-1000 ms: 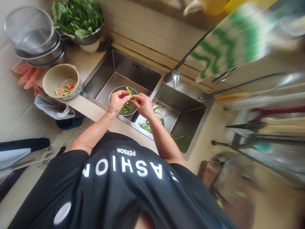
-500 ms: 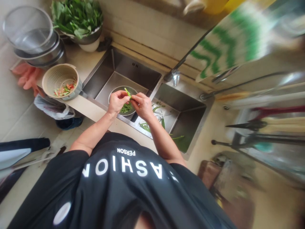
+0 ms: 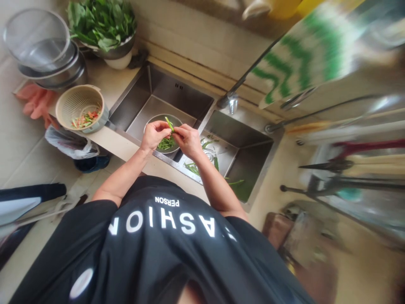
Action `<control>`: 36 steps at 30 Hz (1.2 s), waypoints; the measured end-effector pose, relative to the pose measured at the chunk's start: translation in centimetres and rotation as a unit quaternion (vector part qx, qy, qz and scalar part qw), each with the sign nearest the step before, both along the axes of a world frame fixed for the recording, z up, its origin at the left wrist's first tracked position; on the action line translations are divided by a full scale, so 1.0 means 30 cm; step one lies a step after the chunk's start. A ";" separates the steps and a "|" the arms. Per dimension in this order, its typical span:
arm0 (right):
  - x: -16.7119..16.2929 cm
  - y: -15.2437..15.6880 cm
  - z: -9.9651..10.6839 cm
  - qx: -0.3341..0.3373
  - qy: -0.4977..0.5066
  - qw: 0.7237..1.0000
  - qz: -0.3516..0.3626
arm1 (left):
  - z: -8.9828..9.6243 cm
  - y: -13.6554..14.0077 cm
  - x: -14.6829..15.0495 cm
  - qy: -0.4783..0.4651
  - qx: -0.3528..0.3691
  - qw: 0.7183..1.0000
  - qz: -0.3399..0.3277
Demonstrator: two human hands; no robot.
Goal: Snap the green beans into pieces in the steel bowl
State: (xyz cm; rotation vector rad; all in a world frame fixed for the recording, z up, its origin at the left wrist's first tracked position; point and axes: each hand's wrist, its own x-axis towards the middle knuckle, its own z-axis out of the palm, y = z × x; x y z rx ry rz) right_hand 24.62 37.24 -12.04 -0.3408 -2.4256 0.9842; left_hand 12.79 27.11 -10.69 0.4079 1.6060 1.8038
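Observation:
Over the left sink basin, my left hand (image 3: pixel 155 135) and my right hand (image 3: pixel 189 140) meet, both pinching a short green vegetable stem (image 3: pixel 169 123). Its upper end sticks out between the fingers; the lower part is hidden by them. Beneath the hands sits a round metal bowl (image 3: pixel 179 119) in the left basin, with cut green stem pieces (image 3: pixel 166 142) inside. To the right of my right hand, more green stems and leaves (image 3: pixel 192 168) lie in the right basin, around the drain.
A beige strainer basket (image 3: pixel 63 101) with red and green scraps stands on the counter at left. Behind it are stacked bowls (image 3: pixel 60 71) and a bowl of leafy greens (image 3: pixel 103 25). The faucet (image 3: pixel 233 103) rises between the basins; a green-and-white cloth (image 3: pixel 303 59) hangs at upper right.
Both hands stay almost in the same place over the bowl. The green stem has tilted slightly between the fingers, its upper end shifting a little left.

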 end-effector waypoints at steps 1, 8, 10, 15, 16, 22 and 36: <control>0.000 0.001 0.000 0.001 -0.001 1.000 -0.001 | 0.004 -0.004 -0.002 0.007 -0.003 1.000 -0.014; -0.006 -0.014 -0.004 0.005 -0.015 1.000 -0.021 | 0.017 -0.003 0.000 0.033 -0.021 0.999 -0.020; -0.009 -0.020 -0.005 0.003 -0.022 0.999 -0.032 | 0.016 0.001 0.002 0.042 -0.024 0.999 -0.009; -0.011 -0.021 0.006 -0.030 -0.026 0.999 -0.029 | 0.007 0.001 -0.003 0.056 -0.021 0.998 0.002; -0.010 -0.019 0.010 -0.044 -0.028 0.998 -0.021 | 0.006 -0.001 -0.005 0.056 -0.020 0.998 0.000; -0.005 -0.007 0.026 -0.094 -0.038 0.995 0.002 | 0.009 -0.011 -0.013 0.073 -0.022 0.997 -0.035; -0.027 -0.048 0.018 -0.265 -0.005 0.959 -0.101 | 0.016 -0.002 0.012 -0.002 -0.011 0.999 -0.039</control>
